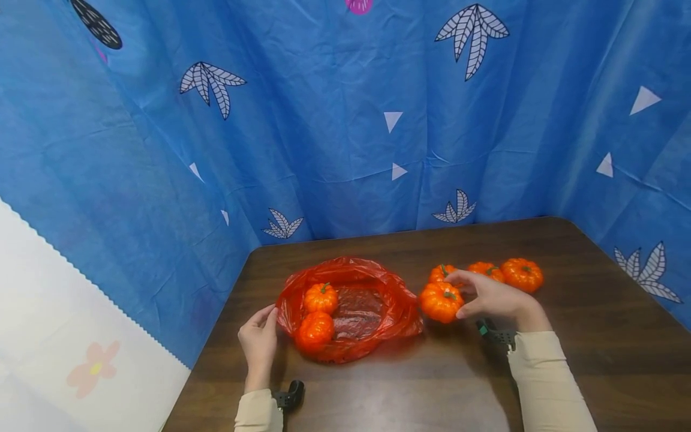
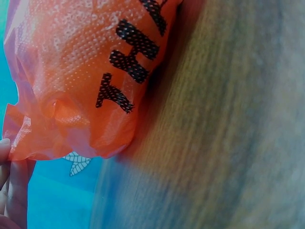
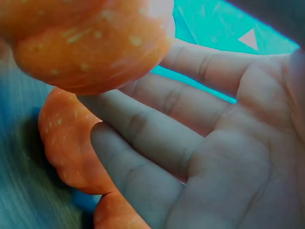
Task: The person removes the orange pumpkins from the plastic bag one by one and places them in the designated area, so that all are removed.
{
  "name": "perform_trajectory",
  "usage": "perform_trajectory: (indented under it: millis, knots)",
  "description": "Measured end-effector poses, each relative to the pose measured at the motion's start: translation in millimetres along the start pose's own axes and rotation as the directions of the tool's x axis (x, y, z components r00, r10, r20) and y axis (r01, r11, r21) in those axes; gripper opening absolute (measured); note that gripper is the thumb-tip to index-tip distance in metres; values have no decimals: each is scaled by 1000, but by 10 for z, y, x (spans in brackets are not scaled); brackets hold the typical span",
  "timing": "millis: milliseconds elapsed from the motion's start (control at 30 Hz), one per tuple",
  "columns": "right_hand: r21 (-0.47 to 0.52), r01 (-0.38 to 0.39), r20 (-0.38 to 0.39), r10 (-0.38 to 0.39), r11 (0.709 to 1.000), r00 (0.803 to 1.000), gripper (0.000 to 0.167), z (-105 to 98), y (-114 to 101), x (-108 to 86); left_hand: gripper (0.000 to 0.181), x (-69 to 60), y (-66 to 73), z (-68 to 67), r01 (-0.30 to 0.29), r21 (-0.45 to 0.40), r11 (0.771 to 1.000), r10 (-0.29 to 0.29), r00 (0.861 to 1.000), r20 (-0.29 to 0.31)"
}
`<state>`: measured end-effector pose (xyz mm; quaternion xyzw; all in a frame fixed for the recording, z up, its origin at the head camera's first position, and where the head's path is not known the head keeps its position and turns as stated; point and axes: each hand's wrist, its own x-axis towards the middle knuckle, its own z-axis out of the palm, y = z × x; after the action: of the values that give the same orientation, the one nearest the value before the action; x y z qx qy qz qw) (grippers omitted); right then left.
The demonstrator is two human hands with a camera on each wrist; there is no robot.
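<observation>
A red plastic bag (image 1: 396, 294) stands with its mouth spread on the table, two small orange pumpkins inside: one (image 1: 321, 298) behind the other (image 1: 315, 330). At its left rim, my left hand (image 1: 259, 336) pinches the plastic between thumb and fingers. The left wrist view shows the bag's side (image 2: 71, 71) with black letters. My right hand (image 1: 493, 295) grips a small orange pumpkin (image 1: 441, 303) by its fingertips, raised just right of the bag. In the right wrist view, this pumpkin (image 3: 95, 47) is above other pumpkins, and the palm does not touch it.
Behind the right hand, more pumpkins sit on the table: one (image 1: 441, 272) partly hidden by the held pumpkin, another (image 1: 487, 270) partly covered by the hand, and a third (image 1: 522, 275) farther right. A blue patterned curtain (image 1: 351, 150) hangs around the brown table (image 1: 378, 390).
</observation>
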<state>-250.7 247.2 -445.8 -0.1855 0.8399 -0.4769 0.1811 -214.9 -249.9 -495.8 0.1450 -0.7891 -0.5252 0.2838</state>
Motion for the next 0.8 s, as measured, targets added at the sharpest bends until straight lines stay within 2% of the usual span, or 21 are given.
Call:
perform_trajectory:
  millis: [200, 500, 800]
  knots:
    - [-43, 27, 2, -27, 999, 1000, 68, -31, 27, -20, 20, -7, -9, -7, -35, 2, 999, 35, 999, -4]
    - [-70, 10, -11, -10, 998, 1000, 70, -65, 64, -43, 23, -6, 10, -11, 23, -6, 1000, -23, 1000, 10]
    - [-81, 1, -4, -1, 997, 1000, 72, -90, 121, -69, 25, -15, 24, -13, 22, -9, 1000, -22, 1000, 19]
